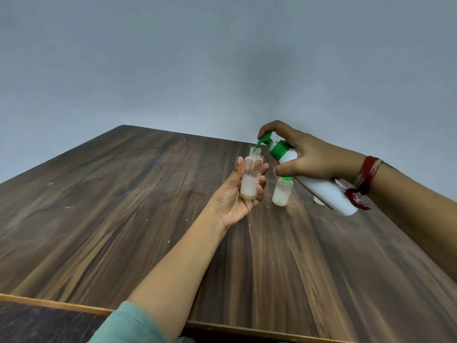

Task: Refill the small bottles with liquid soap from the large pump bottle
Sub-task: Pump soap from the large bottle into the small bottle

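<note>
Filling is in hand: the left hand [235, 196] clasps the uncapped small bottle [251, 178] above the counter [123, 219], the right hand [306, 158] grips the tilted pump bottle [324, 191], spout at its mouth, so steady pumping seems next.

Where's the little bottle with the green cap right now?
In the head view the green-capped bottle stands on the table right of centre, just right of the open bottle in the left hand, under the right hand holding the pump bottle.

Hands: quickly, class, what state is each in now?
Left hand: grips the uncapped small bottle.
Right hand: grips the tilted large pump bottle, finger on its green pump.
</note>
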Tool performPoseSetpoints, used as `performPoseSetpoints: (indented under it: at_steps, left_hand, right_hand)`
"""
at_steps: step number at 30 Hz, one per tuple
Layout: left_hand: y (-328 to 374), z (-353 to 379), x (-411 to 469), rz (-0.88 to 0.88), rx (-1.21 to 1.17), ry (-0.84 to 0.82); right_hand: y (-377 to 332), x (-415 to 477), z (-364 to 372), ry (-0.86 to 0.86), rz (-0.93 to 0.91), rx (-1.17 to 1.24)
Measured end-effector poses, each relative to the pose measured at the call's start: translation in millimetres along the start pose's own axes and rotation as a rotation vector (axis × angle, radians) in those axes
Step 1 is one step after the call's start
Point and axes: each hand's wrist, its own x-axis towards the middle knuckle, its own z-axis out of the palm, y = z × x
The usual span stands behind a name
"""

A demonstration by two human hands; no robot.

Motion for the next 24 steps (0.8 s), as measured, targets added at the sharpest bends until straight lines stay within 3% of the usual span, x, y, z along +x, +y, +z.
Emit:
performPoseSetpoints:
  at_steps: [24]
  left_hand:
    - [2, -3, 2, 0.012, -0.054, 0.017]
  right_hand:
    - [10, 3, 15, 0.058, -0.022, 0.099]
